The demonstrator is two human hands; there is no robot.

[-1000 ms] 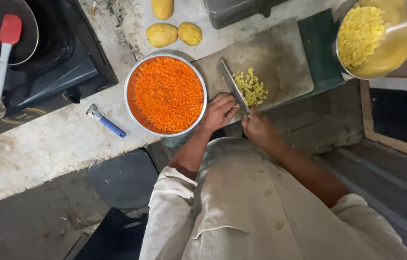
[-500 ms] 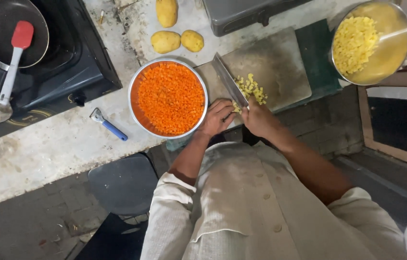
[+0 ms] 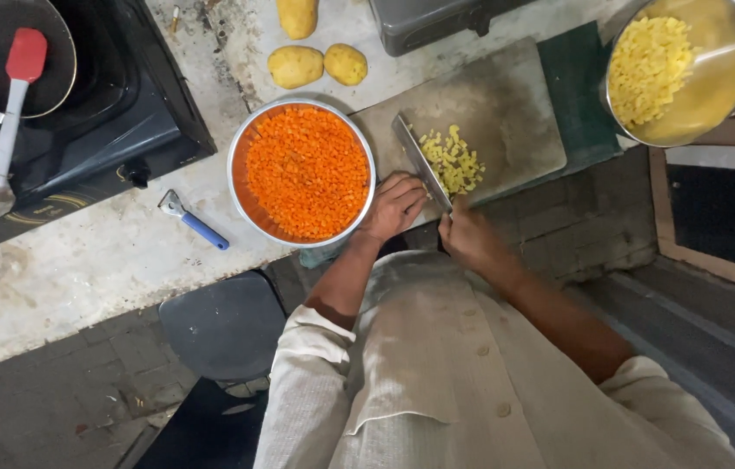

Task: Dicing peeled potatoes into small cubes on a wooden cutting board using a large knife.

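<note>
My R hand (image 3: 465,236) clenched round knife (image 3: 420,161) handle, blade beside diced potato (image 3: 453,161) on cutting board (image 3: 506,108). L hand (image 3: 395,205) loosely curled at board edge, touching carrot bowl (image 3: 301,171); grip unclear.

Orange, yellow and grey across your counter

Your diced carrot (image 3: 308,169) is bright orange in a silver steel bowl (image 3: 238,156); the potato cubes (image 3: 453,160) on your grey cutting board (image 3: 506,104) are pale yellow, like the heap in the far right steel bowl (image 3: 724,87). Your whole potatoes (image 3: 295,65) are tan-yellow, the peeler (image 3: 194,220) has a blue handle, the spatula (image 3: 24,55) a red head, the stove (image 3: 115,122) is black, and your shirt (image 3: 437,382) is off-white.
</note>
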